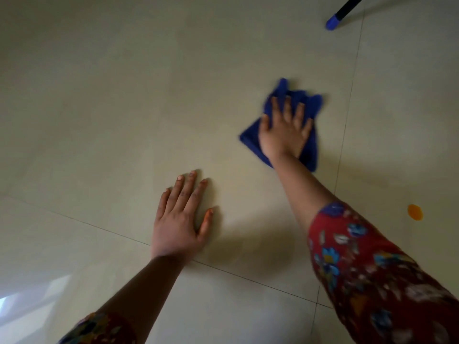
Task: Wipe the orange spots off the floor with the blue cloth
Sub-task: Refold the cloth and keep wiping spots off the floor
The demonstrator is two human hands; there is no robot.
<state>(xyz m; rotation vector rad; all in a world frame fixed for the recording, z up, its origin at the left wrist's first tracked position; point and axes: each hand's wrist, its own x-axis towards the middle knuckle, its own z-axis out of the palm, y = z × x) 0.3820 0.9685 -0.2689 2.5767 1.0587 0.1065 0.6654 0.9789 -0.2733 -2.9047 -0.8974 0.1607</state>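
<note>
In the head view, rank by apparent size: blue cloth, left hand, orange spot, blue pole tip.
1. blue cloth, partly under the right hand
2. left hand, nearer the camera
3. orange spot and blue pole tip look alike; unranked

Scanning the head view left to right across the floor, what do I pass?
The left hand → blue cloth → blue-tipped pole → orange spot.
</note>
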